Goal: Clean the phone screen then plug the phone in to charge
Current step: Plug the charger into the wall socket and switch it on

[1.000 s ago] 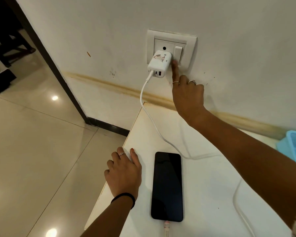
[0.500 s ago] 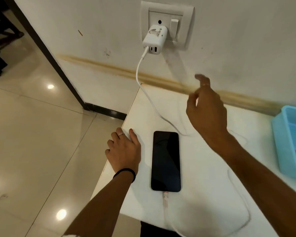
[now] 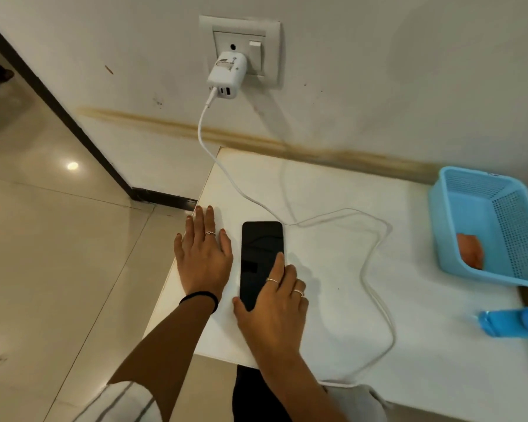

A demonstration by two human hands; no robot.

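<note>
Right hand point(image 3: 272, 303) lies loosely on lower end of phone point(image 3: 261, 257), fingers spread, no real clasp. Left hand point(image 3: 203, 254) flat on table point(image 3: 333, 300) beside it, empty. Phone frame centre; cable point(image 3: 375, 254) runs to charger point(image 3: 226, 74), upper centre. Charging step looks near done; next: confirm screen wakes.

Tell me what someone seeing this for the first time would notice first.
Probably the black phone lying flat on the white table, with the right hand over its lower end and the left hand flat beside it. Next, the white charger in the wall socket, its cable looping across the table.
</note>
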